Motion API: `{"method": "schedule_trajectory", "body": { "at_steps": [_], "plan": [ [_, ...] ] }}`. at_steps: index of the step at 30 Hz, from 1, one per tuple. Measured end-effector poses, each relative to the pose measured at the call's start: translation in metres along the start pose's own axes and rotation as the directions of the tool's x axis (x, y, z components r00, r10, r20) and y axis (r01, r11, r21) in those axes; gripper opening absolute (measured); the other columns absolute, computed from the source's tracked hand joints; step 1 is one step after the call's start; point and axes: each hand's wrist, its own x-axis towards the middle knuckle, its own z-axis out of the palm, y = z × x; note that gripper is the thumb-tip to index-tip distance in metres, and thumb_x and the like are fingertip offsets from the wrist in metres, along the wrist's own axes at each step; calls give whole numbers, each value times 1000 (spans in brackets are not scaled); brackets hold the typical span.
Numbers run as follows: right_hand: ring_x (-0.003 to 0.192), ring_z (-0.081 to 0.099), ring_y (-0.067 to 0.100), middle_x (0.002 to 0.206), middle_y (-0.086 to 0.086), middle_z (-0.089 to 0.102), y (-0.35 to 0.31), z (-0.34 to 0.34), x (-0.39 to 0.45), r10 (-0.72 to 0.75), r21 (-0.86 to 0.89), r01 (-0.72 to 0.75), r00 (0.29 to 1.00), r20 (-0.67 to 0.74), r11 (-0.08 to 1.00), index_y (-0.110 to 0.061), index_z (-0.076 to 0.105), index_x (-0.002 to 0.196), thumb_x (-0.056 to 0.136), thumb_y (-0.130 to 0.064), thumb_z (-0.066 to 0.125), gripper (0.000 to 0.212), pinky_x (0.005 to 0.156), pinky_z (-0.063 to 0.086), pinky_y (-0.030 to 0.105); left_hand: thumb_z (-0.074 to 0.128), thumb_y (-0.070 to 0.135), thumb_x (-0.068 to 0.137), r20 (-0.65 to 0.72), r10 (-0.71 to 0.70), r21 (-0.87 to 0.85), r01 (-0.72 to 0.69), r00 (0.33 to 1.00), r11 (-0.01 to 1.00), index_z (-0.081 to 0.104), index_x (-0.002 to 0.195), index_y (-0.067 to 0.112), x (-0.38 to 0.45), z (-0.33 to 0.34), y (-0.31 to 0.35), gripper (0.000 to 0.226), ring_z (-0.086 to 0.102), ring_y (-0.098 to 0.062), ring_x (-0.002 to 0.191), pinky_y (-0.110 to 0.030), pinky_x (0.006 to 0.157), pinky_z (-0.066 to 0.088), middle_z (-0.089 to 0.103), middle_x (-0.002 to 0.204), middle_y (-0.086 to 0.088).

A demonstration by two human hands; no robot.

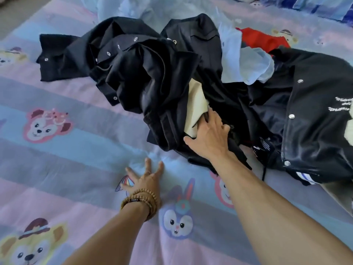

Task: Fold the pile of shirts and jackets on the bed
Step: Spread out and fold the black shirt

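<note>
**Black garments heaped on the cartoon bedspread**

Black cloth is lying under the right hand point(207, 138), whose fingers are reaching flat into the pile of shirts and jackets point(172, 83) beside a beige piece point(195, 106), gripping nothing clearly. The left hand point(145, 178) is pressing spread-fingered on the bed point(76, 169), wearing a beaded bracelet point(142, 201).

- The left hand point(142, 178) lies palm down with fingers straight and spread, pressing flat; its forearm runs in from the lower left.
- A stack of beaded bracelets point(140, 202) wraps the wrist just behind that hand.
- The right hand point(208, 139) reaches farther forward on a nearly straight bare arm, back of the hand up, thumb out to the left, fingers extended and partly buried in cloth.
</note>
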Motion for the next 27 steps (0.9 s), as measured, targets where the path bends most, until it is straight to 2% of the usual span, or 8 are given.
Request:
{"method": "schedule_trajectory", "body": {
  "at_steps": [5, 8, 11, 14, 18, 20, 22, 27],
  "plan": [
    [149, -2, 35, 161, 21, 4, -48, 11, 28, 31, -45, -35, 996, -78, 998, -7, 70, 106, 73, -81, 49, 84, 113, -2, 61, 67, -6, 74, -20, -1, 21, 2, 1000, 1000, -9, 142, 56, 4, 7, -1, 119, -26, -54, 136, -79, 101, 8, -28, 155, 11],
    [141, 23, 34, 153, 16, 27, -64, 23, 48, 97, -113, -103, 994, -53, 988, -14, 69, 102, 77, -54, 68, 47, 115, 8, 56, 68, -3, 74, -4, -1, 21, 2, 1000, 1000, -11, 142, 55, 3, 8, -2, 120, -26, -54, 135, -78, 102, 8, -28, 155, 11],
    [112, 50, 28, 118, 9, 59, -61, 27, 46, 21, -157, -39, 993, -118, 987, -15, 67, 99, 85, -17, 64, 14, 101, 32, 43, 72, 1, 73, 34, 11, 36, -13, 999, 999, -9, 143, 55, 1, 4, -5, 120, -28, -53, 135, -78, 102, 5, -27, 156, 12],
    [85, 49, 26, 95, 6, 59, -37, 0, 28, -66, -94, 53, 988, -139, 994, -16, 59, 82, 82, -2, 57, 14, 78, 27, 34, 76, 3, 72, 54, 41, -29, -40, 998, 999, -6, 144, 56, -6, -5, -5, 121, -29, -52, 135, -78, 102, 2, -27, 156, 12],
    [106, 51, 26, 110, 1, 56, 7, -14, -26, -157, -134, 148, 986, -57, 980, -10, 69, 95, 75, -10, 70, 20, 87, 33, 35, 75, 48, 74, 18, 136, -249, -128, 990, 960, 18, 149, 44, -27, -21, -18, 94, -6, -40, 146, -65, 113, 14, 2, 161, 10],
    [110, 54, 27, 114, 1, 59, 20, -4, -58, -152, -160, 145, 988, -32, 976, -9, 73, 90, 63, -10, 77, 28, 94, 35, 38, 68, 72, 66, -83, 171, -614, -186, 982, 767, 39, 145, 28, -46, -30, -27, 95, 32, -24, 140, -45, 112, 33, 36, 152, 4],
    [103, 58, 28, 108, 3, 61, 23, 3, -89, -186, -151, 174, 980, -75, 973, -11, 73, 73, 48, -9, 81, 26, 92, 35, 37, 67, 76, 60, -150, 151, -883, -201, 977, 423, 47, 138, 24, -65, -41, -21, 95, 53, -12, 123, -32, 100, 44, 53, 137, 6],
    [110, 54, 27, 119, 2, 60, 9, 2, -155, -396, -87, 388, 912, -112, 918, -13, 69, 65, 54, -12, 69, 11, 95, 35, 38, 79, 49, 62, -38, -229, -992, -8, 973, 127, 50, 126, 12, -71, -57, 25, 80, 63, -26, 107, -41, 96, 50, 65, 118, -5]
  ]
}}
